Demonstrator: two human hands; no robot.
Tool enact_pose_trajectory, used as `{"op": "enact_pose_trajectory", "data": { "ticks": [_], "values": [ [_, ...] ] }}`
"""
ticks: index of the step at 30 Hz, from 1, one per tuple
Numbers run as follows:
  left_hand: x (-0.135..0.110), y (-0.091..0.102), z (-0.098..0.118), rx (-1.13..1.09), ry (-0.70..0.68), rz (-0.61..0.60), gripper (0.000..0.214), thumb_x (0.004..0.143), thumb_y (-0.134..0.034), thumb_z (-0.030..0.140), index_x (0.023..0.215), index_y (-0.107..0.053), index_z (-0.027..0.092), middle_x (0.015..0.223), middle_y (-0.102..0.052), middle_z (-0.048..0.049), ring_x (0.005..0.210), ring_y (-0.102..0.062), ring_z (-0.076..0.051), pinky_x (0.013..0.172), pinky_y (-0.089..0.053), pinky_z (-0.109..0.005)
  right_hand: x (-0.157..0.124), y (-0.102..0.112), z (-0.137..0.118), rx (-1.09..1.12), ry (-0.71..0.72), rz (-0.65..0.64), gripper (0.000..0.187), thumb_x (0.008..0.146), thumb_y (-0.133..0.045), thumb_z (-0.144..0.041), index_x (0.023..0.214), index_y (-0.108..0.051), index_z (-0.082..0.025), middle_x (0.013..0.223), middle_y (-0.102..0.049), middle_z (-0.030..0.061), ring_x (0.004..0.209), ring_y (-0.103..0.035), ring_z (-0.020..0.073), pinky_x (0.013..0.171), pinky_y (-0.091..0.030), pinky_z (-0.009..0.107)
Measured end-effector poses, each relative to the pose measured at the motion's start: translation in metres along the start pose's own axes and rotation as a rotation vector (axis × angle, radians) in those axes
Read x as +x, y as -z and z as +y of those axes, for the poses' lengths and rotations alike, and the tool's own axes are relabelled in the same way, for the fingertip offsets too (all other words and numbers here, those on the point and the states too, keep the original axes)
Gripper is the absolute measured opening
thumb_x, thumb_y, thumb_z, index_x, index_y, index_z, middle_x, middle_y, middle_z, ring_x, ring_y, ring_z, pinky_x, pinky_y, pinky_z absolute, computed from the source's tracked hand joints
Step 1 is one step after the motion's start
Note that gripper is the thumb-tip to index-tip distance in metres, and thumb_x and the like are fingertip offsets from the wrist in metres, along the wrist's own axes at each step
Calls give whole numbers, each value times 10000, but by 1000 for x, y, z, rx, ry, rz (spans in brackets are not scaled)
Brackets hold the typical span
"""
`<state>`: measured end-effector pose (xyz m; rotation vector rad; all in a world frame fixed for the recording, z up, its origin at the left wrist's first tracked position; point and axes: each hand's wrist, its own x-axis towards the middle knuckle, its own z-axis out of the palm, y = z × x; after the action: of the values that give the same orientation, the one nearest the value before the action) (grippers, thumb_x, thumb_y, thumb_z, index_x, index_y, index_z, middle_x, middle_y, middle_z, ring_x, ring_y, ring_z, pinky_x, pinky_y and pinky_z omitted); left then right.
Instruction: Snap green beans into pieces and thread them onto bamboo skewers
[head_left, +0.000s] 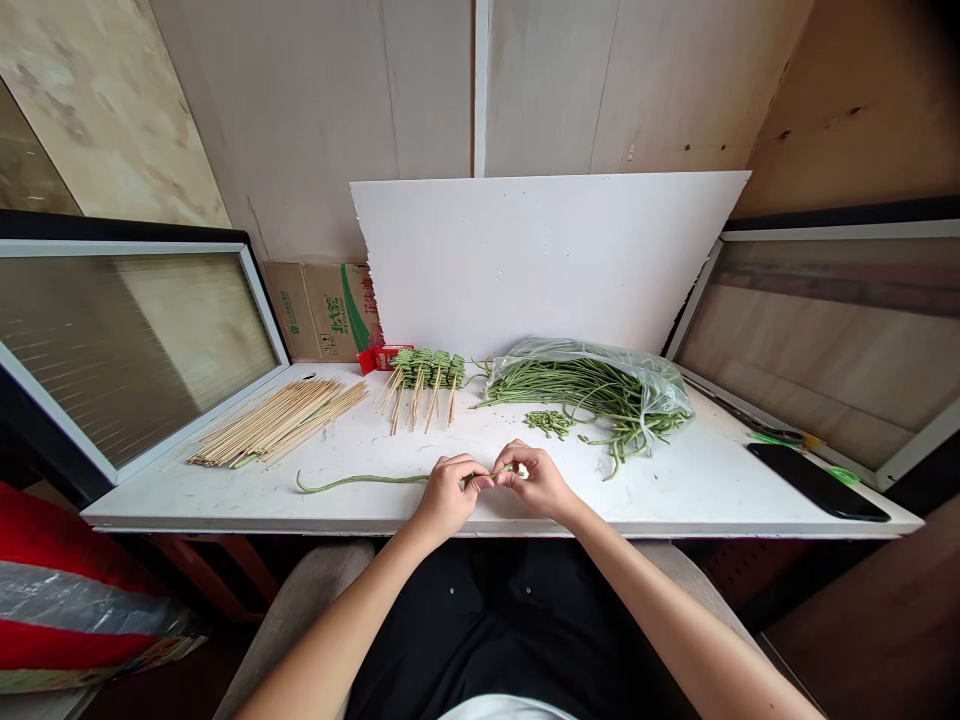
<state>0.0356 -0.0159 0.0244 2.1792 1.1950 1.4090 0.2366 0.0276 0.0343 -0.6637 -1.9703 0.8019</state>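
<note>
A long green bean (367, 480) stretches leftward over the white table, its curled tail lying at the left. My left hand (450, 490) pinches it near the right end. Close beside, my right hand (531, 478) is closed on the same bean's end, thumb and fingers pressed together, and the fingertips nearly meet. Just beyond the right hand lies a small heap of short bean pieces (550, 423). Farther back, several skewers threaded with folded beans (427, 370) rest in a row. An open clear plastic bag (570, 350) full of long beans stands at the back right.
A pile of bare bamboo skewers (274, 420) spreads over the table's left side. At the right edge lie a black phone (814, 482) and scissors (776, 433). A white board (547, 260) and a cardboard box (322, 310) stand behind; glazed frames flank the table (225, 505).
</note>
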Motion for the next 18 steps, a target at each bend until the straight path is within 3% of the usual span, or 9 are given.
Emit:
{"op": "enact_pose_trajectory", "data": {
  "ticks": [6, 10, 13, 18],
  "values": [
    [1, -2, 4, -169, 23, 21, 165, 923, -672, 164, 778, -750, 170, 746, -704, -38, 705, -620, -156, 698, -466, -275, -3, -12, 6, 354, -120, 4, 286, 821, -812, -490, 825, -744, -212, 807, -683, 44, 757, -611, 190, 729, -479, 329],
    [2, 0, -2, -268, 84, 3, 176, 933, -656, 196, 784, -741, 158, 757, -697, -47, 698, -626, -153, 692, -491, -268, -1, -1, 8, 421, -188, 50, 321, 819, -789, -524, 812, -703, -215, 776, -664, 29, 729, -603, 187, 722, -493, 333],
    [3, 4, -11, -281, 142, -28, 193, 954, -657, 261, 824, -754, 156, 774, -701, -54, 696, -634, -158, 688, -509, -273, 5, 20, 11, 238, -219, 98, 320, 830, -771, -540, 853, -737, -223, 841, -707, 50, 748, -608, 202, 700, -484, 336],
    [1, 6, -19, -124, 76, -24, 240, 1014, -588, 303, 1028, -799, 189, 917, -689, -82, 846, -660, -193, 790, -534, -316, 6, 37, 21, -369, -193, 101, 348, 955, -619, -518, 903, -810, -231, 863, -742, 85, 842, -602, 255, 806, -456, 384]
  ]
}}
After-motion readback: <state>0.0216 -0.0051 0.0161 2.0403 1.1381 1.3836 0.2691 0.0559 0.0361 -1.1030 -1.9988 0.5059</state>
